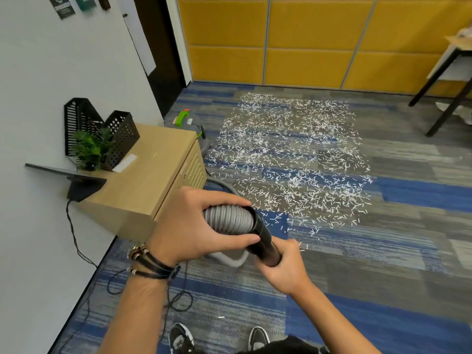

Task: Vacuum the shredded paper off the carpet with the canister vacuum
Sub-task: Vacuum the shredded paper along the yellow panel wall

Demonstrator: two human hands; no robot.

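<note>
Left hand [194, 226] wrapped round the grey hose [227, 218], right hand [283, 264] clamped on the black tube [265, 241] at its end. It looks like one is braced against the other to seat or twist the joint (nothing aimed at the floor yet). Paper [288, 159] lies thick across the carpet [383, 251] just ahead. The vacuum [189, 123] sits half-hidden behind the cabinet [153, 175], and the tube's mouth is buried in the right palm.
</note>
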